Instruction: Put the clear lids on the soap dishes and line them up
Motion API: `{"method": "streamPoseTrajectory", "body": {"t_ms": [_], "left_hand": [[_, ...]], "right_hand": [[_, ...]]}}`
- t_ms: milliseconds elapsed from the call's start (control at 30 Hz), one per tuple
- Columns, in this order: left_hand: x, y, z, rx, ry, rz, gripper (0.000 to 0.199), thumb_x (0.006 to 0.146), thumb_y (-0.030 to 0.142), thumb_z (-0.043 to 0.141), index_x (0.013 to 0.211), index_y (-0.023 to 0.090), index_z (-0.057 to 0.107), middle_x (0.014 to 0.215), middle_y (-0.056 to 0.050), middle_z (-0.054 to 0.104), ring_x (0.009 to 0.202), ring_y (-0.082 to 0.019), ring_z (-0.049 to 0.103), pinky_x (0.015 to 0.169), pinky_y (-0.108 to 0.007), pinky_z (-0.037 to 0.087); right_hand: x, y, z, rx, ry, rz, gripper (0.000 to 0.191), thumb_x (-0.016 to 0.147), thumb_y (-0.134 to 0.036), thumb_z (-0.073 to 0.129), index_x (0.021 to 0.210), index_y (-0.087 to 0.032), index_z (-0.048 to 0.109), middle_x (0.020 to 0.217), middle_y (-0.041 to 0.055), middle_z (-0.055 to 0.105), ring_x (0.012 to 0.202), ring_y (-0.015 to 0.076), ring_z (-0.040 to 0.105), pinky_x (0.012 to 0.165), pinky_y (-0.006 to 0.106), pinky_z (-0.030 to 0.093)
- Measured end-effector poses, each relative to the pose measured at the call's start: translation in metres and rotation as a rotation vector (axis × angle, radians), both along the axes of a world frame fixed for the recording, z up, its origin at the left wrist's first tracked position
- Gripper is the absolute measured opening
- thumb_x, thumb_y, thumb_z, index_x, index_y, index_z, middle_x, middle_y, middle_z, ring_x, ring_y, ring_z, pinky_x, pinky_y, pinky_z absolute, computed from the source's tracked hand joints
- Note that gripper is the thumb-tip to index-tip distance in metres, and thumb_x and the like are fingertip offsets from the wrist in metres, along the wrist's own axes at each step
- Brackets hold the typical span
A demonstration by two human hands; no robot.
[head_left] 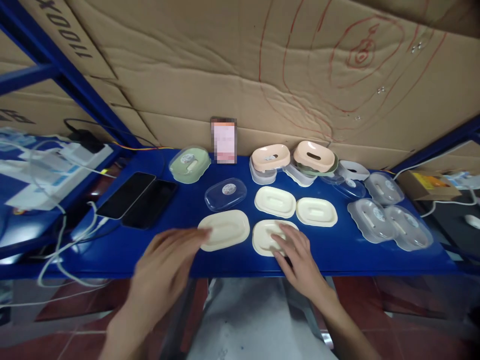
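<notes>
My left hand [168, 262], slightly blurred, has its fingers stretched out, with the tips at the left end of a cream oval dish [227, 230]. Nothing shows in its grasp. My right hand [296, 252] is spread over a smaller cream oval dish [264, 237], fingertips on or just above it; contact is hard to tell. Behind them lie two more cream dishes, one in the middle [275, 202] and one to its right [317, 212]. A clear plastic lid [225, 195] with a round sticker rests behind the larger dish.
A green lidded box [190, 165] stands at the back left, near two dark phones [127, 195] and white cables [62, 240]. Peach dishes [314, 156] sit stacked at the back. Several clear-lidded grey boxes [373, 220] fill the right side. Cardboard [180, 65] walls the back.
</notes>
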State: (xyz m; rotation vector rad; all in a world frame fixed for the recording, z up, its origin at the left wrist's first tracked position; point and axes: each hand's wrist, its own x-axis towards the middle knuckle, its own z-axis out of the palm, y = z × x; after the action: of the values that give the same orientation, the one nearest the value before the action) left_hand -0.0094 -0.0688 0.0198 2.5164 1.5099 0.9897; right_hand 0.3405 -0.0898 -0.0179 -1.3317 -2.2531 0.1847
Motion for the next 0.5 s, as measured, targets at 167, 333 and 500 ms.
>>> {"method": "streamPoseTrajectory", "body": {"t_ms": [167, 333, 500], "left_hand": [[0.020, 0.017, -0.038, -0.066, 0.109, -0.035, 0.059, 0.106, 0.052, 0.059, 0.158, 0.026, 0.048, 0.159, -0.014, 0.057, 0.144, -0.037, 0.056, 0.116, -0.060, 0.047], [0.026, 0.016, -0.046, -0.084, 0.014, -0.057, 0.032, 0.105, 0.041, 0.064, 0.134, 0.027, 0.065, 0.139, -0.009, 0.072, 0.136, -0.031, 0.063, 0.110, -0.049, 0.051], [0.027, 0.006, -0.040, -0.091, -0.013, -0.068, 0.011, 0.104, 0.035, 0.067, 0.109, 0.025, 0.067, 0.131, -0.008, 0.074, 0.123, -0.029, 0.069, 0.102, -0.047, 0.051]], "right_hand": [[-0.001, 0.000, 0.000, -0.054, -0.008, 0.043, 0.050, 0.109, -0.036, 0.060, 0.157, -0.030, 0.049, 0.162, 0.0111, 0.053, 0.151, 0.0319, 0.048, 0.122, 0.058, 0.047], [0.005, 0.007, 0.005, -0.150, 0.013, 0.162, 0.049, 0.110, -0.031, 0.056, 0.158, -0.031, 0.048, 0.160, 0.0080, 0.056, 0.153, 0.0263, 0.048, 0.127, 0.054, 0.045], [0.020, 0.021, 0.009, -0.114, -0.016, 0.181, 0.048, 0.110, -0.031, 0.058, 0.158, -0.031, 0.050, 0.157, 0.0075, 0.060, 0.148, 0.0264, 0.055, 0.127, 0.060, 0.043]]}}
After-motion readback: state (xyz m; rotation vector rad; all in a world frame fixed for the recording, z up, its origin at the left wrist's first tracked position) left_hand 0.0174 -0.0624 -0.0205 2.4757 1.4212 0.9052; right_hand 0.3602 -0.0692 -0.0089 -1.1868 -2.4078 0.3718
